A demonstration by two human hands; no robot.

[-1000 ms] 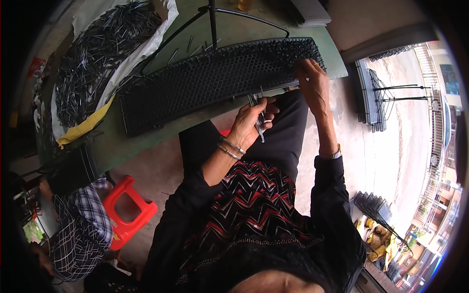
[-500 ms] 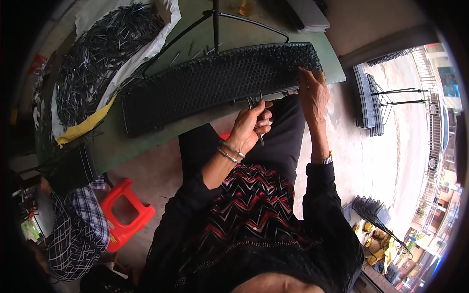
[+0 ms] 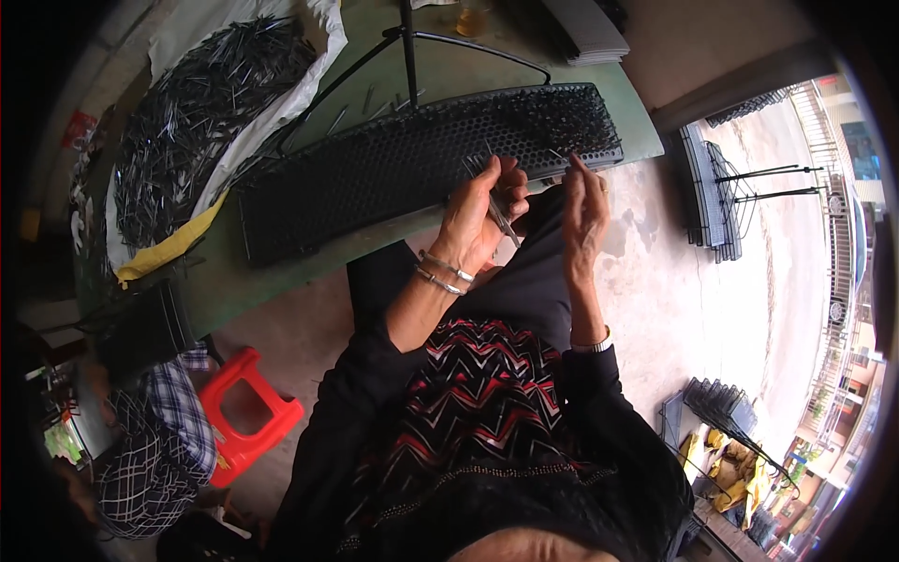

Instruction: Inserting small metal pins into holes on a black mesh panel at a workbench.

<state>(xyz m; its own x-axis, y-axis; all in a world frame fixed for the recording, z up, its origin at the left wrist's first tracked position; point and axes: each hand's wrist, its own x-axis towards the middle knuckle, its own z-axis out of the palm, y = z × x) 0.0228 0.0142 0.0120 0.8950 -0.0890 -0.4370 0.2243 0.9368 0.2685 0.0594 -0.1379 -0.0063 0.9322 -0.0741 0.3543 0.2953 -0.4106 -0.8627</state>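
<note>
A long black panel full of round holes [image 3: 375,173] lies across the green table, with thin dark pieces standing up from its right end. My left hand [image 3: 473,215] is closed on a bundle of thin dark pins [image 3: 503,223], their tips poking out above the thumb at the panel's near edge. My right hand [image 3: 587,215] is just off the near right edge of the panel. Its thumb and fingers pinch together, and a slim dark sliver [image 3: 556,153] shows by the fingertips.
On the left, a white sack [image 3: 323,37] holds a big heap of similar dark pins [image 3: 206,112]. A black metal stand [image 3: 408,56] rises behind the panel. A red stool [image 3: 245,459] and a person in a checked garment [image 3: 154,450] are at lower left.
My right hand has drawn back from the panel's pin-filled right end, toward me and slightly left. The left hand has risen a little over the near edge, its bundle tilting differently.
</note>
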